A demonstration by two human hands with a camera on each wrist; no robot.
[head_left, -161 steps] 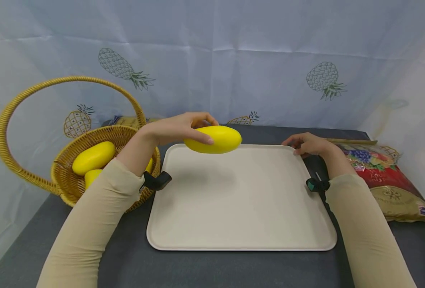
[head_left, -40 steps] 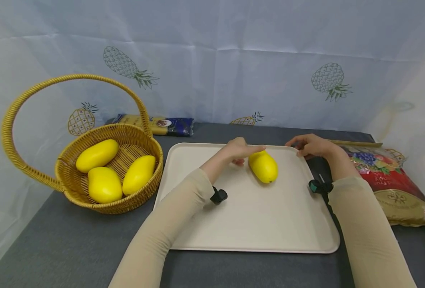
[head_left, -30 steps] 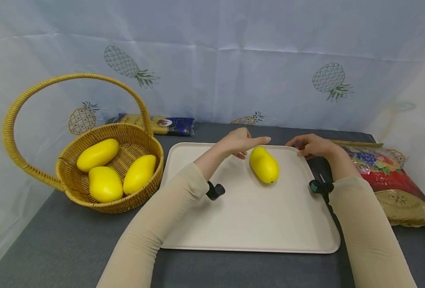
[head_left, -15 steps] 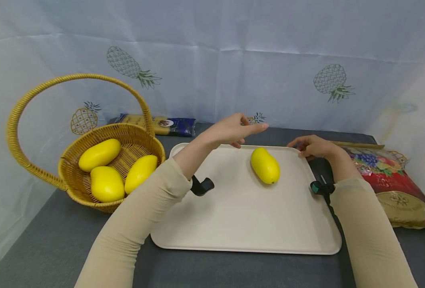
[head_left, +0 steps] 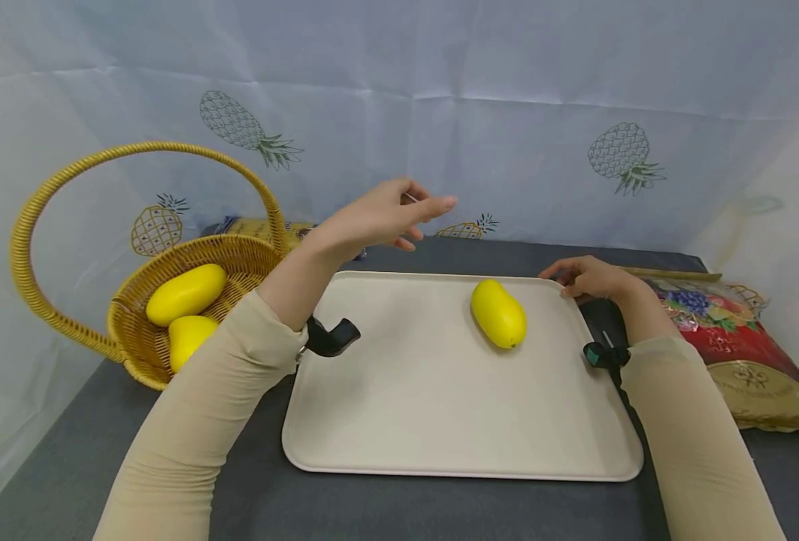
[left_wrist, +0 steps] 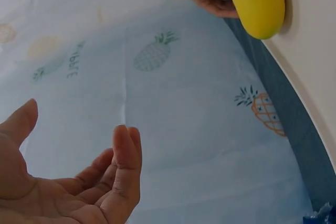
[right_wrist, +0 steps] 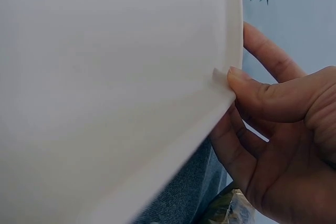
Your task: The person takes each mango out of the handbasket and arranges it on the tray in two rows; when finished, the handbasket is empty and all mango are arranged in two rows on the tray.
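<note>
My left hand (head_left: pixel 375 216) is raised in the air above the far left edge of the cream tray (head_left: pixel 440 421); it holds nothing. In the left wrist view, the fingers are loosely bent and apart from the thumb. One yellow mango (head_left: pixel 498 313) lies on the tray towards its far right. My right hand (head_left: pixel 591 278) holds the tray's far right corner; in the right wrist view its thumb presses the rim from above with fingers beneath. Two more mangoes, one behind (head_left: pixel 186 294) and one nearer (head_left: pixel 189 340), show in the wicker basket (head_left: pixel 131 353). My left sleeve covers part of the basket.
Behind the basket lies a blue and yellow packet (head_left: pixel 250 228), partly hidden by my left arm. A red and gold bag (head_left: pixel 730 338) stands to the right, beside my right forearm. A white curtain (head_left: pixel 507 165) with pineapple prints hangs behind the grey table (head_left: pixel 372 511).
The left hand carried a mango over the tray, let it go there, then rose and moved back left towards the basket. The right hand has stayed at the tray's corner.
</note>
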